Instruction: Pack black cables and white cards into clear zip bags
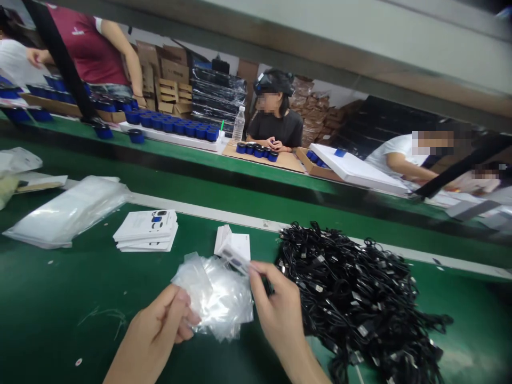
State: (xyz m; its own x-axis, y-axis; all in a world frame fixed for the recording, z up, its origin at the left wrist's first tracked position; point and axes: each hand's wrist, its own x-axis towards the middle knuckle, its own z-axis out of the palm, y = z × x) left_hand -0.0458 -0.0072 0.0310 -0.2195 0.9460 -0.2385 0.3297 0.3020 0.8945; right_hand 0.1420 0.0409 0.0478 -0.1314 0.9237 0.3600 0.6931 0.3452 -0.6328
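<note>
My left hand [168,320] pinches the near edge of a clear plastic bag [218,296] above the green table [60,304]. My right hand [278,304] is closed at the bag's right side, its fingertips on a small white card [235,257] at the bag's mouth. A short stack of the same white cards [236,242] lies just behind the bag. A big heap of coiled black cables [360,298] lies right next to my right hand.
A stack of printed leaflets [147,230] and a pile of clear bags [66,213] lie to the left. Beyond a green belt [240,192], people sit and stand at a bench with blue round parts [172,125], a water bottle [239,124] and white trays [356,168].
</note>
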